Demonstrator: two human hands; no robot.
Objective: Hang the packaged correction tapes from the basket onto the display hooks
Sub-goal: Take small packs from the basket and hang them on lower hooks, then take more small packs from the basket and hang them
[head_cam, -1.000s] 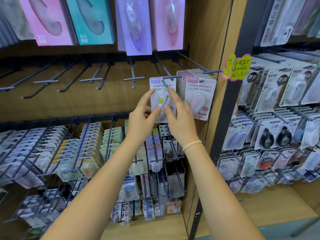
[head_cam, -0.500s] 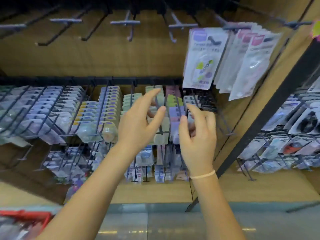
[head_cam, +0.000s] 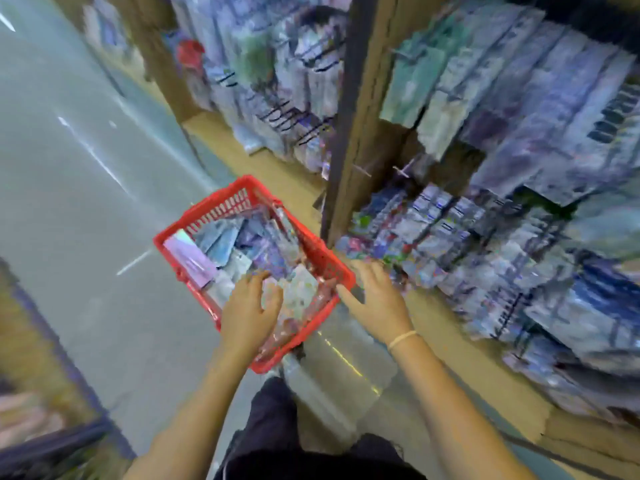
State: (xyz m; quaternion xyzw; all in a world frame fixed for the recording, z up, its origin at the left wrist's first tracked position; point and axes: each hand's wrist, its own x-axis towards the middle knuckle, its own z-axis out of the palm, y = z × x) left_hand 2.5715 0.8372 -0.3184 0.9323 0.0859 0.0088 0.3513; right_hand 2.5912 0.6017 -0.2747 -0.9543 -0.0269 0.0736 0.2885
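**Both hands down at the red basket on the shop floor**

The left hand point(head_cam: 247, 311) reaches into the near end of the red basket point(head_cam: 180, 268), its fingers spread and laid over a pale packet point(head_cam: 298, 289) lying there; the picture is too smeared to tell whether they have closed on it. The right hand point(head_cam: 375, 297) is splayed and holds nothing, hovering just outside the basket's right rim, by the near right corner, with a pale band point(head_cam: 401, 339) round the wrist.

Packaged correction tapes point(head_cam: 225, 240) fill the basket in a loose heap, blue, lilac and white, reaching towards its far end. The basket stands on a grey, glossy floor point(head_cam: 69, 220), its right side near the foot of a wooden shelf unit point(head_cam: 363, 140) with a dark upright along its front edge. To the right of that upright, rows of hanging packets point(head_cam: 519, 133) crowd the display, blurred beyond reading; more hang in the bay to the left of the upright. A tan wooden base board point(head_cam: 460, 344) runs along the bottom of the display beside the floor. Dark trousers point(head_cam: 277, 427) show at the bottom edge.
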